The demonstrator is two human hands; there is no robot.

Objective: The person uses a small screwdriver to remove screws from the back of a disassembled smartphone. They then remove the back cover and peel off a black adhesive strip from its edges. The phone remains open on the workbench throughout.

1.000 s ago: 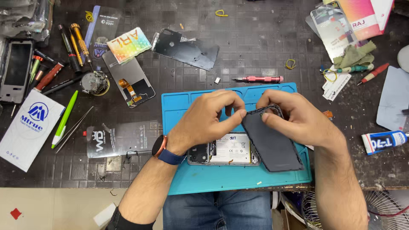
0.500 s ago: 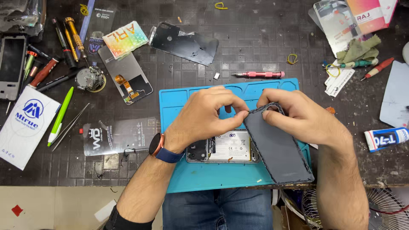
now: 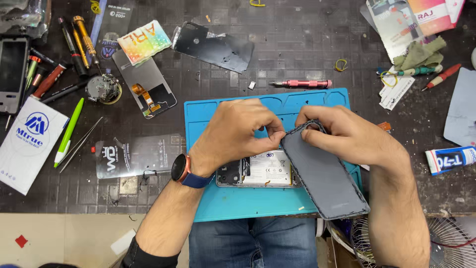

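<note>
Blue mat (image 3: pixel 208 198) under both your hands. Opened phone (image 3: pixel 263 171) lies just below your fingers, long axis left-right. Grey back panel (image 3: pixel 325 181) slants from your fingertips down toward your right forearm. Your right hand (image 3: pixel 347 136) pinches its top edge; your left hand (image 3: pixel 238 131), equally near, pinches the same corner.

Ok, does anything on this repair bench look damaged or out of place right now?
Yes. The dark grey back cover, held by both the left hand and right hand, has ragged black adhesive strands along its edges. It is tilted up off the opened phone body, whose insides lie exposed on the blue work mat. Nothing looks spilled.
</note>
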